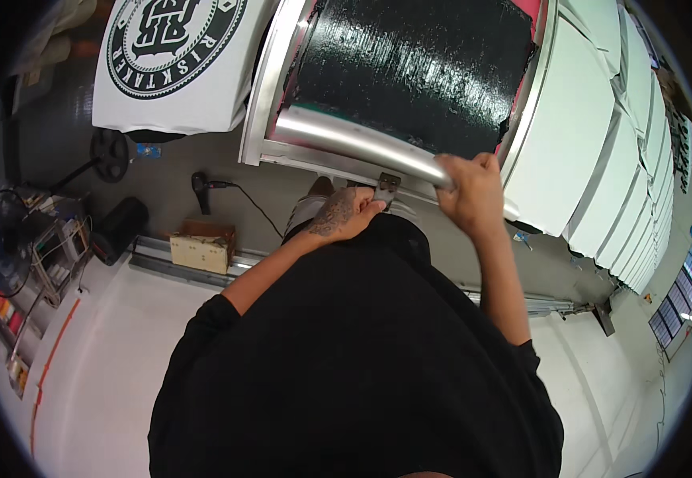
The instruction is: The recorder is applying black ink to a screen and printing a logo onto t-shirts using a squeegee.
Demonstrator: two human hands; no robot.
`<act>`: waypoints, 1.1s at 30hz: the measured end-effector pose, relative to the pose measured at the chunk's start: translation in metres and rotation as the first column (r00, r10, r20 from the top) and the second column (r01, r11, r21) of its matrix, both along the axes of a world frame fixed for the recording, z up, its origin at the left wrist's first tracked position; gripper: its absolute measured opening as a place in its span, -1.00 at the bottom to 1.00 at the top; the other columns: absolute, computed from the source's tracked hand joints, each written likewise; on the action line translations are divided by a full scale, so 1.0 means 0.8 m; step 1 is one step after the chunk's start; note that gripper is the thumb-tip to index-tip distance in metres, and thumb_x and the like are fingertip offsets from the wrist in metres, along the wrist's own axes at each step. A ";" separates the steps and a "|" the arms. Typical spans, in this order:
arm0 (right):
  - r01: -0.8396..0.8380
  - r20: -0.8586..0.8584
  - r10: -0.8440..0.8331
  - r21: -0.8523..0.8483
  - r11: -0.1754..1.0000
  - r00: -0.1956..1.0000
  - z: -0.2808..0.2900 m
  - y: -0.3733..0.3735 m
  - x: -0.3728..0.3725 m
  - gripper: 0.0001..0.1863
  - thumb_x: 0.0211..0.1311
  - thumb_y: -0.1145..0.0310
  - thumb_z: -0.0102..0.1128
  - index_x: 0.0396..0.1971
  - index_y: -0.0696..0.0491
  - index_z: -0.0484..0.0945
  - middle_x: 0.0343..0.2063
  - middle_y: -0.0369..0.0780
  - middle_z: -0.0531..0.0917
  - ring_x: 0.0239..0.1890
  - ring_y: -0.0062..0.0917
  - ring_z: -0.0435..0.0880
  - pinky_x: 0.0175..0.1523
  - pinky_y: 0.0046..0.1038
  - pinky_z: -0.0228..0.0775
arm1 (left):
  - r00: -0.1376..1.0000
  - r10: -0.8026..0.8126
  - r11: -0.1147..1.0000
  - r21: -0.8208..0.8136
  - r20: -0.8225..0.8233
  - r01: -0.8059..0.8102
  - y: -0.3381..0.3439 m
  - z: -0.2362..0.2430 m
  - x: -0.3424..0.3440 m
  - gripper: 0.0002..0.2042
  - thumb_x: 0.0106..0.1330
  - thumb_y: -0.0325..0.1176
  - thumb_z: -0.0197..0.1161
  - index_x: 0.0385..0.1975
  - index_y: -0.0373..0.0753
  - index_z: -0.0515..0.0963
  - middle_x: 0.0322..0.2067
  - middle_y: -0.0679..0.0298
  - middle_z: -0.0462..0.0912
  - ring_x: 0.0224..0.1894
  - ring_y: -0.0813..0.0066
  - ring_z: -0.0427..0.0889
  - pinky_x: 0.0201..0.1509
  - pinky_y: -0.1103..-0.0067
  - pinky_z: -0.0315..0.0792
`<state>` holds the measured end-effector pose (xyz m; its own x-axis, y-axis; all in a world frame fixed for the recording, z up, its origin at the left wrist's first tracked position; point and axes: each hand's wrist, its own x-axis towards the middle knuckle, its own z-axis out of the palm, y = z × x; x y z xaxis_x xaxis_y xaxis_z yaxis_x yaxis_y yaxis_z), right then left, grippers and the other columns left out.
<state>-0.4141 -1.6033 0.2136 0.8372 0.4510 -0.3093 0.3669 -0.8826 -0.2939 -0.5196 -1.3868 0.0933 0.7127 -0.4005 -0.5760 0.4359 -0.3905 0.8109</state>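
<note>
Head view: a silver bar (354, 142) is clasped at its right end by the right hand (473, 191), so its length is extended leftward from the grip. Its long axis is set crosswise at the near end of the metal frame (259, 103), slanted so that the left end is placed farther from the body. Whether the glossy black layer (418, 68) is touched by it cannot be told. Fingers of the left hand (346, 217) are curled at the metal bracket (387, 185) below the bar; whether it is gripped cannot be told.
</note>
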 end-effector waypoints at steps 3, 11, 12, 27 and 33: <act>0.057 0.075 -0.057 0.014 0.998 0.996 0.009 -0.010 0.057 -0.66 -0.06 0.41 0.34 -0.18 -0.02 0.71 -0.33 -0.19 0.76 -0.30 -0.19 0.63 0.07 -0.29 0.39 | 0.955 0.136 0.967 -0.176 -0.264 -0.186 -0.001 -0.008 -0.006 -0.56 0.43 -0.08 0.33 -0.56 -0.34 0.51 -0.69 0.22 0.50 -0.56 0.56 0.57 -0.43 0.47 0.42; 0.158 0.147 -0.181 0.157 0.975 0.972 0.010 -0.023 0.306 -0.83 0.16 0.32 0.35 -0.27 0.01 0.74 -0.45 0.01 0.70 -0.33 0.00 0.69 -0.15 -0.13 0.56 | 0.998 -0.057 0.970 0.238 0.035 0.047 0.035 0.042 0.067 -0.58 0.25 0.05 0.50 -0.48 -0.25 0.69 -0.58 0.25 0.68 -0.47 0.50 0.68 -0.36 0.49 0.52; 0.075 0.191 -0.096 0.113 0.991 0.977 0.008 -0.028 0.338 -0.81 0.16 0.31 0.34 -0.24 0.01 0.73 -0.44 0.00 0.71 -0.30 -0.01 0.70 -0.13 -0.11 0.55 | 0.999 0.044 0.977 0.209 0.021 -0.048 0.041 0.052 0.087 -0.58 0.23 0.06 0.51 -0.47 -0.25 0.69 -0.57 0.25 0.69 -0.46 0.51 0.69 -0.35 0.51 0.52; -0.054 0.246 0.028 0.103 0.993 0.969 -0.024 -0.047 0.235 -0.61 -0.09 0.48 0.35 -0.15 0.02 0.62 -0.32 -0.24 0.72 -0.18 -0.34 0.71 0.16 -0.28 0.35 | 0.466 -0.616 0.605 0.760 0.635 -0.235 0.089 0.104 0.393 -0.37 -0.16 -0.07 0.65 -0.05 -0.19 0.61 -0.12 0.20 0.60 0.03 0.19 0.57 0.24 0.23 0.41; 0.202 0.223 -0.182 -0.070 0.977 0.958 0.028 -0.128 0.134 -0.61 -0.08 0.45 0.38 -0.12 0.02 0.67 -0.22 -0.22 0.77 -0.12 -0.35 0.72 0.16 -0.24 0.37 | 0.361 -0.506 0.776 0.596 0.783 -0.207 0.134 0.097 0.299 -0.69 -0.13 -0.33 0.55 -0.38 -0.19 0.61 -0.43 0.23 0.52 -0.30 0.23 0.55 -0.05 0.37 0.49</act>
